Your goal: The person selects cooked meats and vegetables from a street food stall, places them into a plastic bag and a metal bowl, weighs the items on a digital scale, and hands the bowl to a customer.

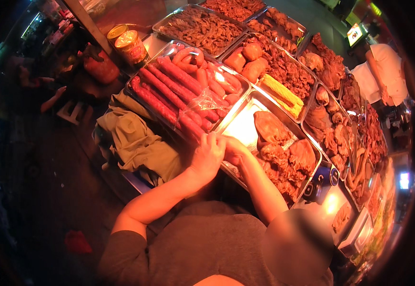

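My left hand (208, 153) and my right hand (233, 148) meet at the near rim between two metal trays, fingers bent and close together. Whether either holds anything is hidden. Just beyond them lies a tray of long red sausages (171, 84), with clear plastic film (205, 102) bunched over its near part. To the right, a metal tray (225, 123) holds pieces of brown cooked meat (282, 157), its far left part bare and shining under the light. A yellow block of food (282, 94) lies in the tray behind that one.
More trays of cooked meat (202, 30) stand behind and to the right. Two cans (132, 44) stand at the back left, beside a post (85, 26). Tan cloth (136, 139) is heaped left of the sausages. At the far right is another person (386, 75) in light clothing.
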